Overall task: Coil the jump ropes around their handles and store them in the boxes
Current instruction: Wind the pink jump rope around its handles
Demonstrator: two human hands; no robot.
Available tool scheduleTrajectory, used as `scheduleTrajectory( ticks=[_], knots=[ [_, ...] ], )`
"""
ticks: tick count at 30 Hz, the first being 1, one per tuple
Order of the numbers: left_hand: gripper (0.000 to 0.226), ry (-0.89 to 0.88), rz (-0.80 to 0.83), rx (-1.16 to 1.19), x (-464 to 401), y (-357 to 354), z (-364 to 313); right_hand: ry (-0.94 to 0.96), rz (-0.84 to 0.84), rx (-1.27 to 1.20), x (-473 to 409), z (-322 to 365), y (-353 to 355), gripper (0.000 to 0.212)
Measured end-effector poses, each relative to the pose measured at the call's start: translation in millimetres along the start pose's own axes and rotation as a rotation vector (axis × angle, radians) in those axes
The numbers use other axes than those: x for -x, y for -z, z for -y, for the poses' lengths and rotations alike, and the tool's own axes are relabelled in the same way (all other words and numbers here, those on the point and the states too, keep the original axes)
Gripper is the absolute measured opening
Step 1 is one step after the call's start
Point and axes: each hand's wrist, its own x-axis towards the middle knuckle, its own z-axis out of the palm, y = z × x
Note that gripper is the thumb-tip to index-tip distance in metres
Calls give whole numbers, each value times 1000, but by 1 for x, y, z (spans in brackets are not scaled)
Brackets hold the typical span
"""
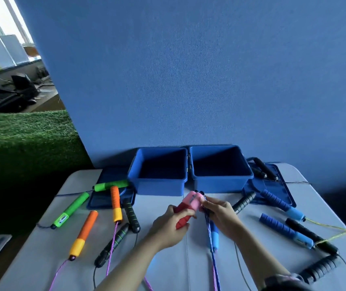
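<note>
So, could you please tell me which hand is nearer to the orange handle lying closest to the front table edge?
Left. The left hand, holding the red-and-pink handles, is nearer that orange handle; the right hand is farther right, beyond the left hand.

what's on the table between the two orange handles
Only bare table between the orange handles in the head view; a purple rope hangs nearby.
</note>
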Motion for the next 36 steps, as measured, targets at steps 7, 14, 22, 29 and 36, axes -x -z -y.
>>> scheduleTrajectory(
  ticks=[7,14,22,29,36],
  knots=[
    [44,121,-385,443,-29,46,0,19,-60,377,4,1,-21,21],
    [42,200,-321,936,-36,62,-16,-45,118,546,7,2,-60,23],
    [36,269,-434,1177,-33,48,-21,-91,215,810,17,8,-64,27],
    [22,158,-526,744,-31,71,6,-12,302,1159,19,46,-50,17],
    [14,44,-548,-36,-22,121,63,143,267,1405,22,98,-26,20]
  ],
)
